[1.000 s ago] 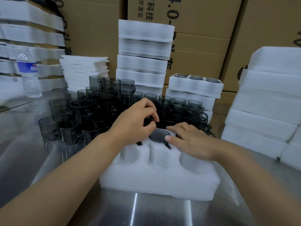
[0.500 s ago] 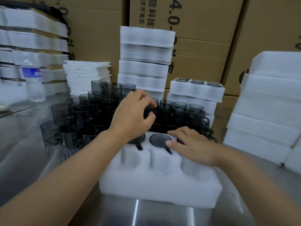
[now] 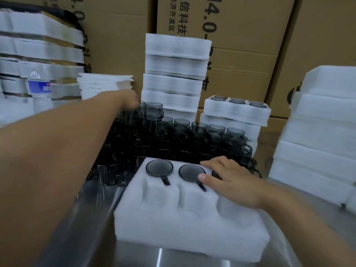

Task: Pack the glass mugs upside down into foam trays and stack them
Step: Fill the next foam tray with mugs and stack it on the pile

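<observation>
In the white foam tray (image 3: 183, 224) near on the metal table (image 3: 192, 261), two smoky grey glass mugs (image 3: 159, 167) stood bottom-up in the far row's left and middle pockets, axes vertical, handles pointing near. The right hand (image 3: 231, 182) lay with relaxed, parted fingers on the tray's far right corner, covering most of a third mug. The left hand (image 3: 129, 101) stretched far left over the loose upright mugs (image 3: 192, 135), too blurred to tell its grip.
</observation>
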A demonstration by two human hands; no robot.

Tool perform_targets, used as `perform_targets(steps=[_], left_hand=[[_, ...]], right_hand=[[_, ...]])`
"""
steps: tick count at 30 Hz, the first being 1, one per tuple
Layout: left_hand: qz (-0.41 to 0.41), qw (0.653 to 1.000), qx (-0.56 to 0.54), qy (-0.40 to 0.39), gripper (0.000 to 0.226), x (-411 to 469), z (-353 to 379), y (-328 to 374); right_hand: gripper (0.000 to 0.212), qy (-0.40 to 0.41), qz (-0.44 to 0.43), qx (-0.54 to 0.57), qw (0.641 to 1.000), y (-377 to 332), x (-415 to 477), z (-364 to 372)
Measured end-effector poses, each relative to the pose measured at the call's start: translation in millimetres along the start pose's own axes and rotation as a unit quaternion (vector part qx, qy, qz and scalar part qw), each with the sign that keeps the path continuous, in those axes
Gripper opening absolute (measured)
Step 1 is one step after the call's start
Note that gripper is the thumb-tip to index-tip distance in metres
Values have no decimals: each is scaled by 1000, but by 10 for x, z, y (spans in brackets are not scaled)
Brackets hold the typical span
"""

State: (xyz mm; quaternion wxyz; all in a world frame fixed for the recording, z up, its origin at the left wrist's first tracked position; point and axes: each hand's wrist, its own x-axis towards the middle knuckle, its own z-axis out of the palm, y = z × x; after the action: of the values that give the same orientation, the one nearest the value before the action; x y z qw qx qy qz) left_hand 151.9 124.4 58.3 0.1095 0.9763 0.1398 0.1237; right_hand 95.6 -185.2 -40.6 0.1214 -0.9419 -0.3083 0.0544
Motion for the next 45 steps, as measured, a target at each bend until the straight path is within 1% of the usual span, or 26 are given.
perform_targets(steps=[3,6,8,11,13,15,17,19,21,25,27,30,32,34,38,40,42,45], left_hand=[[1,1000,0,13,39,16,55,-70],[-8,1000,-4,25,46,31,73,-119],[-7,1000,-4,19,55,6,82,-122],[-6,1000,-10,3,76,-50,97,-122],[-6,1000,-10,9,82,-90,111,-121],[-11,999,-33,40,81,-128,138,-109],[-36,992,-89,81,84,-171,176,-100],[-57,985,-125,105,87,-220,228,-88],[-63,980,-134,131,90,-269,264,-69],[-71,957,-168,225,93,-402,178,25],[-57,940,-193,274,91,-509,91,109],[21,915,-242,321,86,-748,10,282],[80,901,-287,314,83,-948,24,430],[120,894,-332,276,81,-1138,132,585],[159,886,-389,197,81,-1407,558,827],[170,892,-384,168,79,-1452,713,864],[176,896,-376,159,77,-1454,765,852],[185,890,-378,174,73,-1477,775,798]], right_hand=[[64,2,0,5,1000,-4,-3,1],[65,2,3,0,1000,-5,-2,0],[64,2,5,0,1000,-5,-3,-5],[64,2,4,1,1000,-15,-9,-6],[63,2,4,1,1000,-26,-14,-10],[62,4,5,4,1000,-32,-20,-16],[62,2,6,8,1000,-44,-30,-19],[61,0,5,10,1000,-49,-39,-16],[62,-1,5,11,1000,-44,-37,-19],[62,-2,7,11,1000,-40,-36,-29],[62,-5,6,11,1000,-48,-40,-24],[62,-3,4,7,1000,-48,-44,-20],[62,-2,6,6,1000,-49,-47,-26],[61,-1,7,2,1000,-53,-48,-29],[62,6,8,-4,1000,-74,-47,-27],[63,10,8,-8,1000,-70,-40,-20],[64,15,10,-3,1000,-51,-28,-22],[62,18,10,36,999,-27,-25,-35]])
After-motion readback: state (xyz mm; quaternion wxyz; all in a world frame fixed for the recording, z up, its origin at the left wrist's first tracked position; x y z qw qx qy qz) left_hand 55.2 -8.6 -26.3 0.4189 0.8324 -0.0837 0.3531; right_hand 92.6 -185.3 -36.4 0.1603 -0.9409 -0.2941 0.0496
